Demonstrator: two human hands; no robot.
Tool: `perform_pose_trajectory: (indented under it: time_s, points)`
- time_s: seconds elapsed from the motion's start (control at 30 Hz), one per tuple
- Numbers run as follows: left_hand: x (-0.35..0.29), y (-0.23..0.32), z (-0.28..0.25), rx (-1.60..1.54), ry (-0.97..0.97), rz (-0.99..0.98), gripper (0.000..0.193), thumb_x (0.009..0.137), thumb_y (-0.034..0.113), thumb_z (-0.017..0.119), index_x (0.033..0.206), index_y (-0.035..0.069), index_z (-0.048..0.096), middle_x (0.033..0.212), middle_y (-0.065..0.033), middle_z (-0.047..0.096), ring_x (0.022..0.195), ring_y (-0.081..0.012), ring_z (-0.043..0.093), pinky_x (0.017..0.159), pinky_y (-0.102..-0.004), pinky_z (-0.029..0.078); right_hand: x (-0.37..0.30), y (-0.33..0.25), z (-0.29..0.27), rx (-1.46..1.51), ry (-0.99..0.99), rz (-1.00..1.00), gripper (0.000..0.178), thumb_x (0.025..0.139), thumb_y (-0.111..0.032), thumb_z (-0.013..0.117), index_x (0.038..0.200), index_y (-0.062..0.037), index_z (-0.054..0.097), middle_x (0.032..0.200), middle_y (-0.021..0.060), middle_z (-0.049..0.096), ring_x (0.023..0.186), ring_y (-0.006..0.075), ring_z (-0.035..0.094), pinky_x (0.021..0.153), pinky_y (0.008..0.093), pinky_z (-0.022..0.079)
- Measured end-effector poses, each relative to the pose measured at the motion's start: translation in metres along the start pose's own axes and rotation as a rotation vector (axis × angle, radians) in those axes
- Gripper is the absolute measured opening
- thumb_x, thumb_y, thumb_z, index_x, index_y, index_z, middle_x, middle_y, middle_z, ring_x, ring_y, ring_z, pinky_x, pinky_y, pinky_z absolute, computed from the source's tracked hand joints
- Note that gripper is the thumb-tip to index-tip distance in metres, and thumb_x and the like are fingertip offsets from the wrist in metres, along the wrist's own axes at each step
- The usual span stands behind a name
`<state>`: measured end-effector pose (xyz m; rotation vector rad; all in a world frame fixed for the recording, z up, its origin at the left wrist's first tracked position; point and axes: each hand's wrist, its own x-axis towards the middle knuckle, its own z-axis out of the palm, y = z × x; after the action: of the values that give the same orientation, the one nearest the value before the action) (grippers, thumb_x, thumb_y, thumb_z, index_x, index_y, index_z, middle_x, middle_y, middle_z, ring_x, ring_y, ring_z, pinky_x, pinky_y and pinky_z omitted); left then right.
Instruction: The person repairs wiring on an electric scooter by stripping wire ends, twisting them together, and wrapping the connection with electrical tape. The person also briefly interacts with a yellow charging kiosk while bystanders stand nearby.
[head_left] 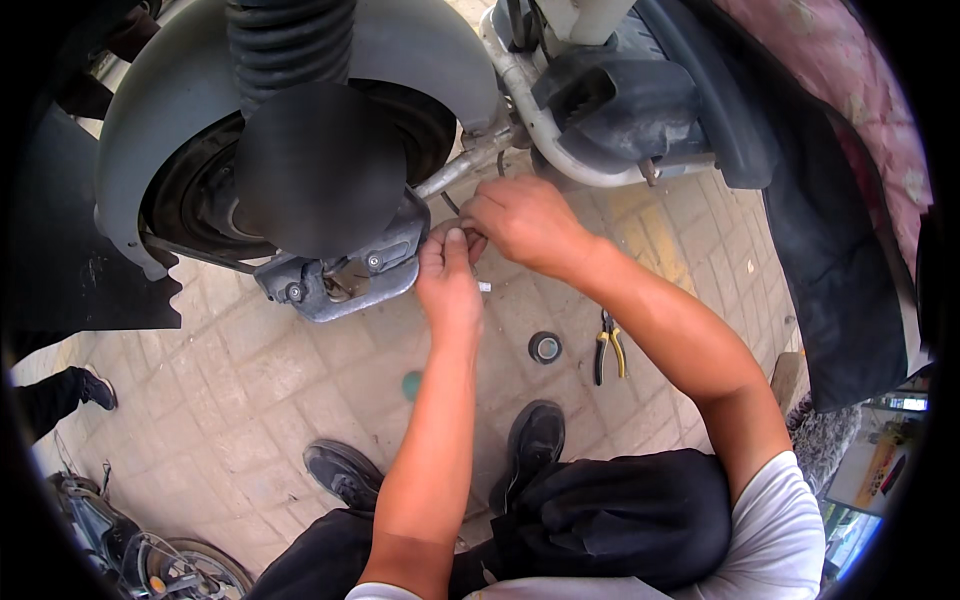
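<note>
Both my hands meet beside the scooter's lower frame tube, right of its rear wheel. A thin black cable runs down into my fingers. My right hand, palm down, is closed in a pinch on the cable. Just below it, my left hand is closed too, thumb up, its fingertips against the right hand's at the cable; the exact grip is hidden. A small white piece shows beside the left hand. On the paving lie a roll of black tape and pliers with yellow and black handles.
The grey mudguard and a dark metal bracket stand left of my hands. A black footboard housing is at upper right, with a dark cover hanging beyond. Another person's shoe and a second two-wheeler are at left.
</note>
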<state>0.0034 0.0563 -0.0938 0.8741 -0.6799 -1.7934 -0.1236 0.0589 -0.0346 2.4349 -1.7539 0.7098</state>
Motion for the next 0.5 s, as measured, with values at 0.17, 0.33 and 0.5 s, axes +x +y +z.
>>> perform_pose_trajectory:
  time_s: [0.17, 0.33, 0.5]
  points:
    - [0.002, -0.001, -0.007, 0.138, -0.005, 0.028, 0.018, 0.098, 0.011, 0.048, 0.103, -0.002, 0.059, 0.094, -0.004, 0.061, 0.083, -0.0104, 0.057, 0.08, -0.0241, 0.048, 0.009, -0.035, 0.001, -0.061, -0.156, 0.471, 0.018, 0.081, -0.02, 0.061, 0.077, -0.0029, 0.062, 0.075, 0.0161, 0.062, 0.071, 0.0373, 0.061, 0.064, 0.047, 0.047]
    - [0.0, -0.004, -0.004, 0.226, 0.051, 0.107, 0.018, 0.097, 0.012, 0.051, 0.103, -0.003, 0.06, 0.096, -0.0044, 0.062, 0.083, -0.0093, 0.058, 0.078, -0.0243, 0.049, 0.023, -0.031, -0.006, 0.199, -0.321, 0.741, 0.025, 0.084, -0.022, 0.056, 0.082, 0.0019, 0.065, 0.077, 0.0233, 0.064, 0.076, 0.041, 0.062, 0.071, 0.048, 0.047]
    - [0.0, -0.004, -0.002, 0.122, 0.025, 0.099, 0.017, 0.097, 0.011, 0.051, 0.105, -0.002, 0.059, 0.096, -0.0056, 0.062, 0.086, -0.0112, 0.06, 0.081, -0.027, 0.052, 0.016, -0.018, -0.009, 0.257, -0.281, 0.646, 0.023, 0.081, -0.022, 0.063, 0.084, 0.0, 0.069, 0.08, 0.0199, 0.066, 0.079, 0.037, 0.064, 0.07, 0.0468, 0.049]
